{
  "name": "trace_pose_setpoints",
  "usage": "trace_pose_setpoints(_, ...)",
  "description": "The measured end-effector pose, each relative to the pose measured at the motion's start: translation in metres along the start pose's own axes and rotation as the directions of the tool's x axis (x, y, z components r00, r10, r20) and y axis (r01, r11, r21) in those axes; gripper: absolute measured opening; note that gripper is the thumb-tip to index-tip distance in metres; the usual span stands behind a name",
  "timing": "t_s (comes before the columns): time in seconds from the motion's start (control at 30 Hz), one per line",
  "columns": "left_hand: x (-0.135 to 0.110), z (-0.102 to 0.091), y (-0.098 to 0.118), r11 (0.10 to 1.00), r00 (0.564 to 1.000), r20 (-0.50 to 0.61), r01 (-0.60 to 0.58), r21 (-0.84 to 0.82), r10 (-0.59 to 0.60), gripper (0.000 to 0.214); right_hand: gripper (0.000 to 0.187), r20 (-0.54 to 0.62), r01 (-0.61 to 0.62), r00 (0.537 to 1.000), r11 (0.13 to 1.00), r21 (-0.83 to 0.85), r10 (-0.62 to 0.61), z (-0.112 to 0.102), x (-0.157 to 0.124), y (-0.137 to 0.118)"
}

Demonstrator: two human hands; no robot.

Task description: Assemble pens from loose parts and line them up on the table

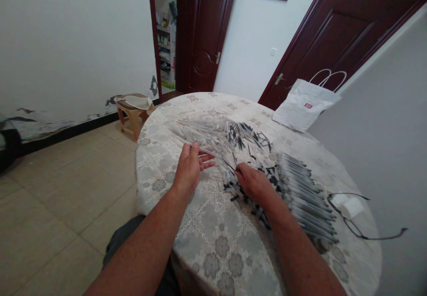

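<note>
On a round table (213, 238) with a patterned cloth lies a heap of clear pen barrels (207, 134), a scatter of small black pen parts (245, 136), and a stack of assembled pens (305, 194) on the right. My left hand (191, 166) rests flat with fingers stretched out, its fingertips touching the clear barrels. My right hand (255, 182) is curled, knuckles up, over the small black parts near the middle; what its fingers hold is hidden.
A white paper bag (305, 105) leans at the table's far right edge. Eyeglasses (358, 214) and a small white object lie at the right. A wooden stool (133, 111) stands on the tiled floor at left. Dark doors are behind.
</note>
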State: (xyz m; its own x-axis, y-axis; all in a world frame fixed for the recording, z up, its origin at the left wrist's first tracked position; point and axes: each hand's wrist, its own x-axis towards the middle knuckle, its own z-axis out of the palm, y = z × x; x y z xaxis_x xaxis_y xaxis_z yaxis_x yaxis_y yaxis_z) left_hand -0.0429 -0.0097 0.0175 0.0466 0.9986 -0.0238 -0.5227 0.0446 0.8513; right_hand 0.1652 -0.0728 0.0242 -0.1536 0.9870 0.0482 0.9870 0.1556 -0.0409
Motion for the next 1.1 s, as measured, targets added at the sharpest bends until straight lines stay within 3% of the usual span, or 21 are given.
trace_pose_setpoints(0.23, -0.002, 0.000, -0.004, 0.984, 0.997, 0.075, 0.014, 0.177, -0.027, 0.031, 0.021, -0.065, 0.069, 0.996, 0.995, 0.068, -0.064, 0.001, -0.001, 0.001)
trace_pose_setpoints(0.43, -0.008, 0.006, -0.010, 0.975, 0.960, 0.220, 0.134, 0.176, -0.171, 0.031, 0.022, -0.266, 0.163, 0.962, 0.917, 0.364, -0.066, 0.003, -0.005, -0.008)
trace_pose_setpoints(0.53, -0.009, 0.006, -0.010, 0.969, 0.940, 0.235, 0.231, 0.088, -0.246, 0.030, 0.015, -0.259, 0.140, 0.965, 0.769, 0.624, 0.035, 0.004, -0.005, -0.011)
trace_pose_setpoints(0.67, -0.011, 0.005, -0.007, 0.939, 0.903, 0.285, 0.344, -0.028, -0.322, 0.024, 0.024, -0.062, 0.029, 0.995, 0.346, 0.938, 0.083, 0.006, -0.004, -0.009)
trace_pose_setpoints(0.77, -0.013, 0.005, -0.006, 0.911, 0.860, 0.353, 0.410, -0.051, -0.367, 0.020, 0.029, -0.014, 0.001, 0.997, 0.156, 0.988, 0.082, 0.008, -0.003, -0.009)
trace_pose_setpoints(0.93, -0.017, 0.006, -0.005, 0.880, 0.807, 0.421, 0.474, -0.042, -0.414, 0.016, 0.031, -0.048, 0.044, 0.996, 0.063, 0.997, 0.078, 0.012, -0.003, -0.015)
trace_pose_setpoints(1.1, -0.018, 0.006, -0.005, 0.853, 0.785, 0.425, 0.520, -0.054, -0.452, 0.013, 0.031, -0.080, 0.069, 0.987, 0.083, 0.994, 0.138, 0.011, -0.003, -0.014)
